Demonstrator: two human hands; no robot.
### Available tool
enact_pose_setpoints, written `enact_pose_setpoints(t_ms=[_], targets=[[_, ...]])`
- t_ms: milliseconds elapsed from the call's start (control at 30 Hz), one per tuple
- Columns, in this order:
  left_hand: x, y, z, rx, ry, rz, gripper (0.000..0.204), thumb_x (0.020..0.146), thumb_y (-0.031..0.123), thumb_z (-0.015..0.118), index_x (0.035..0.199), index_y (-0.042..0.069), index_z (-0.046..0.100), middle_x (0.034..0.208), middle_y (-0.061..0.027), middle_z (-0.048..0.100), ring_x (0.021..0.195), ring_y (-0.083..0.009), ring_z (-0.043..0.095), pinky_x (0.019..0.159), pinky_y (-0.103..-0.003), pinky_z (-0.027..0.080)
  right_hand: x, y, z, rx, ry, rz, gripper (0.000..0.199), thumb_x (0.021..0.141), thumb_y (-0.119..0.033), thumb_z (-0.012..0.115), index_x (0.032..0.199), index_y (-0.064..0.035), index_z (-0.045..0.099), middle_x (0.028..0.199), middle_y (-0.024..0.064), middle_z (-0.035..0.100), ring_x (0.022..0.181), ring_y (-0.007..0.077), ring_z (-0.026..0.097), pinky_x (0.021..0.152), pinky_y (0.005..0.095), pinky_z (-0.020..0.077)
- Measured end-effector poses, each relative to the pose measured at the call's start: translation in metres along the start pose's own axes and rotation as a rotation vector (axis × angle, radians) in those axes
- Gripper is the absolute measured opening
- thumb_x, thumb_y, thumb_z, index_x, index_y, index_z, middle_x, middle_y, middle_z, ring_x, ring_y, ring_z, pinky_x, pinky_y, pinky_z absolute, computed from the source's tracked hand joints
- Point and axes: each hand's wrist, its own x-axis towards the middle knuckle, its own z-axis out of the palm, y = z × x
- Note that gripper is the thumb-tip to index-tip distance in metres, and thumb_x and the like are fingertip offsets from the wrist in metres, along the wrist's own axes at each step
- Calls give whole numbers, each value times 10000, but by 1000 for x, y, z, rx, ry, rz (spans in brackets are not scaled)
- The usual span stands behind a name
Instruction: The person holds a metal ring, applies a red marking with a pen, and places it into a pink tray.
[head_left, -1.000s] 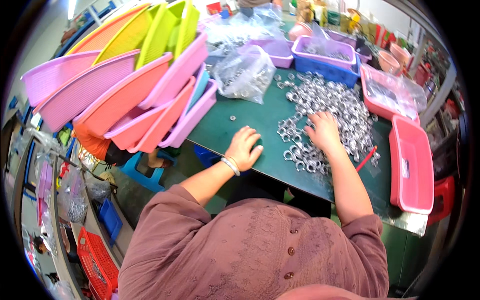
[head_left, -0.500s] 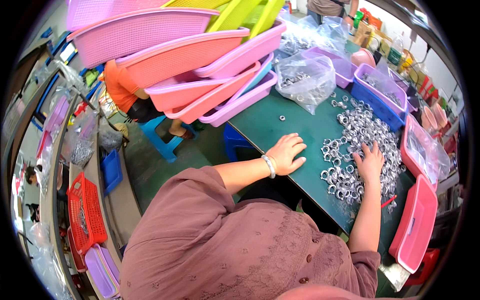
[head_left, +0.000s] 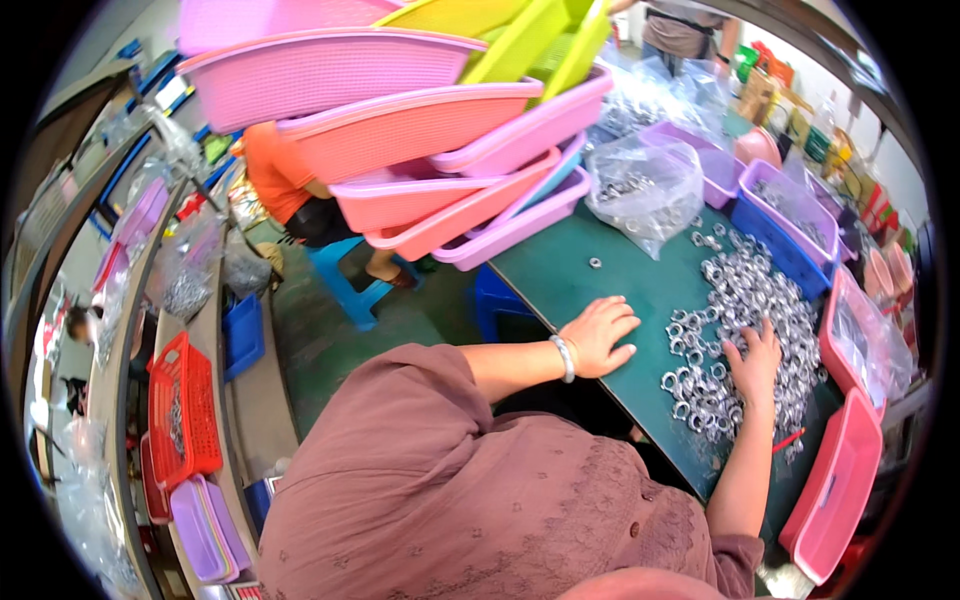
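Note:
My left hand (head_left: 600, 335) lies flat and open on the green table (head_left: 570, 275), fingers spread, with a pale bracelet at the wrist. My right hand (head_left: 755, 360) rests palm down on a wide heap of small silver metal rings (head_left: 745, 300), fingers spread among them. I cannot tell whether it pinches any ring. One loose ring (head_left: 595, 263) lies apart on the table, beyond my left hand.
A tilted stack of pink, purple and yellow plastic baskets (head_left: 420, 130) overhangs the table's left side. A clear bag of rings (head_left: 640, 190), purple and blue bins (head_left: 780, 215) and pink trays (head_left: 835, 490) edge the table. A person in orange (head_left: 285, 185) sits on a blue stool.
The view has swung further left and down, showing more of the floor and shelves. My hands stay in place, the left on the table, the right on the rings.

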Motion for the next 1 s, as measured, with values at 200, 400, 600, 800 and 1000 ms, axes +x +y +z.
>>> enact_pose_setpoints(t_ms=[200, 400, 600, 800, 1000], targets=[[-4, 5, 1, 8, 68, -15, 399, 759, 226, 596, 1083, 9, 511, 1106, -175, 484, 1124, -367, 416, 954, -445, 338, -1, 7, 4, 49, 12, -21, 374, 667, -207, 696, 983, -36, 597, 1312, 209, 358, 1133, 403, 373, 957, 453, 297], [-2, 4, 2, -42, 66, -17, 413, 755, 226, 602, 1089, 2, 506, 1112, -174, 478, 1130, -366, 408, 950, -442, 340, -3, 15, 5, 40, 3, -34, 372, 675, -179, 689, 1003, -39, 581, 1322, 215, 344, 1154, 401, 354, 974, 448, 281], [-2, 4, -2, -43, 29, -36, 406, 752, 219, 608, 1083, 5, 512, 1117, -175, 478, 1132, -367, 407, 952, -439, 337, -2, 6, 2, 34, -24, -35, 393, 660, -181, 695, 1010, -57, 568, 1333, 206, 331, 1167, 399, 343, 972, 457, 273], [0, 5, -4, -54, 39, -26, 402, 742, 205, 623, 1072, 2, 516, 1118, -178, 479, 1127, -366, 413, 946, -433, 346, -3, 2, -2, 25, -27, -35, 408, 648, -184, 698, 1014, -61, 566, 1322, 208, 343, 1168, 394, 341, 968, 463, 265], [-1, 3, -2, -45, 45, -20, 398, 743, 202, 621, 1069, -2, 517, 1106, -183, 488, 1115, -370, 424, 941, -435, 353, -2, 0, -4, 46, -31, -35, 366, 652, -191, 693, 976, -64, 582, 1315, 195, 355, 1165, 401, 340, 967, 471, 268]])
